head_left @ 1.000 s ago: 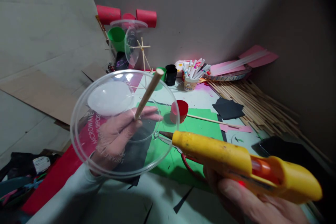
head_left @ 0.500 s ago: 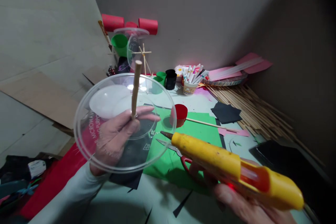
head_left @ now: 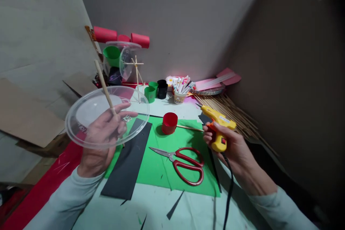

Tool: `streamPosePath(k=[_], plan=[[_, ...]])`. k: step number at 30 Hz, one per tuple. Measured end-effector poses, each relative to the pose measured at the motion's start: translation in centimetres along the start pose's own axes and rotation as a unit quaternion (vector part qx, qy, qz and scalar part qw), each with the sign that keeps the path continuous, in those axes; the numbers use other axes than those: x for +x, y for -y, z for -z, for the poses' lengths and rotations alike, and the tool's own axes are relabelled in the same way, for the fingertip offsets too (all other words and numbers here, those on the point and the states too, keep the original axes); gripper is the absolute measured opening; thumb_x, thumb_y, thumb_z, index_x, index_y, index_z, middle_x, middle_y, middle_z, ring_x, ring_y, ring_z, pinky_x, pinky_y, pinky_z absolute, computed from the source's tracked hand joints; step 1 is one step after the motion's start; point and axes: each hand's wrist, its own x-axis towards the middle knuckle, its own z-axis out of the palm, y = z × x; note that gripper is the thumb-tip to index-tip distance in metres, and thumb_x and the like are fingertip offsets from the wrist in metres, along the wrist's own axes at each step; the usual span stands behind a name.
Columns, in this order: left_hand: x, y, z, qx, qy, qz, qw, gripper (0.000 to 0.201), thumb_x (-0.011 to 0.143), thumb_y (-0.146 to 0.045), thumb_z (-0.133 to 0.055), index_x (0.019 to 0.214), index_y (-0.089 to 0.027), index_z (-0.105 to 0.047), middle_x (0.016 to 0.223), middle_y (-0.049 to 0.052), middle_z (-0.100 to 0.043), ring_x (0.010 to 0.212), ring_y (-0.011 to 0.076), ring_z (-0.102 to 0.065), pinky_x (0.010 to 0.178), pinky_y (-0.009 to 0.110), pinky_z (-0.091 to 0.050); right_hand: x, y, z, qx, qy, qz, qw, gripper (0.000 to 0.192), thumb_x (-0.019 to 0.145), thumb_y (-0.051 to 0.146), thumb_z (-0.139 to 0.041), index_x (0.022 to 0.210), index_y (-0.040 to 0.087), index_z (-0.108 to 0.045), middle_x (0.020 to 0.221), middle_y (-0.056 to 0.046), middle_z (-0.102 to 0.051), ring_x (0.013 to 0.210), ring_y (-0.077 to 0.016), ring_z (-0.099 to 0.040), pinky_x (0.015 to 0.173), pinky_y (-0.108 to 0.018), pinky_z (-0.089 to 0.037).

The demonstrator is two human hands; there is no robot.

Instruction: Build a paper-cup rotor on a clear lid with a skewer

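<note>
My left hand (head_left: 98, 138) grips a thin wooden stick (head_left: 104, 84) from beneath a clear plastic lid (head_left: 81, 112). The stick passes up through the lid, leaning left, and my fingers show through the plastic. A blob of glue is visible on the lid beside my fingertips. My right hand (head_left: 235, 145) is closed around a yellow hot glue gun (head_left: 221, 118), nozzle pointing left, apart from the lid. Between my hands, red-handled scissors (head_left: 174, 157) lie partly open on green sheets (head_left: 153, 170). A red paper cup shape (head_left: 169, 124) stands behind them, with a stick beside it.
A black strip (head_left: 129, 165) crosses the green sheets at left. Markers in a cup (head_left: 179, 97), green cylinders (head_left: 150, 94) and a black one (head_left: 162, 90) stand behind. Many wooden sticks (head_left: 229, 109) lie at right. The glue gun's cord (head_left: 228, 194) hangs toward the front edge.
The glue gun has moved right and away from the lid, with its nozzle turned upward. The lid has tipped flatter and shifted left with the stick. The scissors now show fully.
</note>
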Motion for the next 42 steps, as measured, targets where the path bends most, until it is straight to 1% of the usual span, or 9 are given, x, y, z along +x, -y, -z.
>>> streamPosePath(k=[5,11,15,22,28,32,34,37,42], plan=[[-0.5,-0.2,-0.1,0.081,0.004,0.029,0.996,0.036,0.076,-0.021,-0.085,0.111,-0.026,-0.079,0.097,0.002,-0.08,0.069,0.0067,-0.059,0.058,0.009,-0.046,1.5,-0.9,2.4,-0.084,-0.013,-0.026,0.996,0.013,0.09,0.022,-0.074,0.085,0.013,-0.066,0.072,0.003,-0.061,0.055,-0.006,-0.052,0.05,-0.016,-0.048],[0.4,0.5,0.9,0.211,0.08,-0.002,0.974,0.041,0.075,-0.026,-0.088,0.114,-0.028,-0.076,0.094,0.0,-0.08,0.077,0.0109,-0.065,0.066,0.016,-0.05,3.7,-1.7,4.1,-0.244,-0.015,-0.055,0.968,0.034,0.104,0.047,-0.059,0.092,0.015,-0.064,0.076,0.003,-0.064,0.056,-0.0087,-0.057,0.053,-0.023,-0.051],[0.0,0.1,0.2,0.216,0.063,0.01,0.974,0.044,0.068,-0.024,-0.089,0.11,-0.028,-0.077,0.093,0.0,-0.08,0.068,0.0093,-0.059,0.061,0.018,-0.045,3.6,-0.7,4.8,-0.375,-0.005,-0.039,0.926,0.053,0.102,0.062,-0.046,0.085,0.016,-0.065,0.069,-0.004,-0.068,0.057,-0.0157,-0.064,0.054,-0.029,-0.053],[-1.2,-0.7,-1.2,0.158,0.041,0.041,0.986,0.046,0.061,-0.013,-0.085,0.104,-0.029,-0.08,0.087,-0.002,-0.08,0.058,0.0057,-0.048,0.057,0.016,-0.042,1.8,2.1,5.6,-0.657,-0.049,0.107,0.744,0.067,0.08,0.081,-0.053,0.043,0.026,-0.043,0.049,-0.005,-0.049,0.049,-0.0174,-0.043,0.048,-0.031,-0.029],[-0.5,-0.5,-0.2,0.168,0.082,0.025,0.982,0.048,0.063,-0.016,-0.091,0.108,-0.03,-0.08,0.09,0.001,-0.081,0.06,0.0071,-0.056,0.058,0.016,-0.048,0.4,1.9,6.0,-0.783,-0.075,0.143,0.601,0.065,0.089,0.077,-0.036,0.046,0.028,-0.036,0.046,-0.004,-0.04,0.045,-0.0172,-0.034,0.054,-0.034,-0.022],[-0.8,-0.7,-0.8,0.162,0.037,0.015,0.986,0.045,0.062,-0.019,-0.091,0.105,-0.029,-0.081,0.087,0.002,-0.081,0.057,0.0066,-0.049,0.057,0.017,-0.046,-2.0,2.4,5.4,-0.83,-0.103,0.164,0.524,0.058,0.088,0.075,-0.041,0.056,0.028,-0.045,0.045,-0.006,-0.047,0.039,-0.0214,-0.041,0.05,-0.033,-0.018],[-1.0,-0.9,-1.2,0.163,0.021,0.024,0.986,0.044,0.061,-0.017,-0.09,0.103,-0.028,-0.081,0.086,0.002,-0.081,0.058,0.0076,-0.05,0.058,0.019,-0.046,-3.2,2.2,3.6,-0.829,-0.051,0.259,0.493,0.049,0.096,0.065,-0.043,0.077,0.024,-0.06,0.055,-0.007,-0.061,0.041,-0.0258,-0.055,0.045,-0.034,-0.029],[-1.2,-1.0,-1.3,0.168,0.017,0.027,0.985,0.042,0.063,-0.018,-0.088,0.103,-0.028,-0.081,0.087,0.002,-0.081,0.06,0.0082,-0.052,0.056,0.019,-0.044,-4.1,0.9,-0.2,-0.766,0.104,0.448,0.449,0.031,0.104,0.035,-0.046,0.123,0.016,-0.06,0.119,-0.019,-0.073,0.09,-0.0304,-0.076,0.067,-0.04,-0.06],[-0.7,-0.7,-0.4,0.195,0.042,0.034,0.979,0.041,0.069,-0.024,-0.09,0.108,-0.03,-0.08,0.091,0.001,-0.081,0.063,0.0082,-0.057,0.066,0.019,-0.05,-3.2,-1.6,-3.1,-0.773,0.195,0.386,0.465,0.044,0.099,0.023,-0.049,0.142,0.015,-0.047,0.157,-0.02,-0.049,0.133,-0.0388,-0.058,0.098,-0.056,-0.059]])
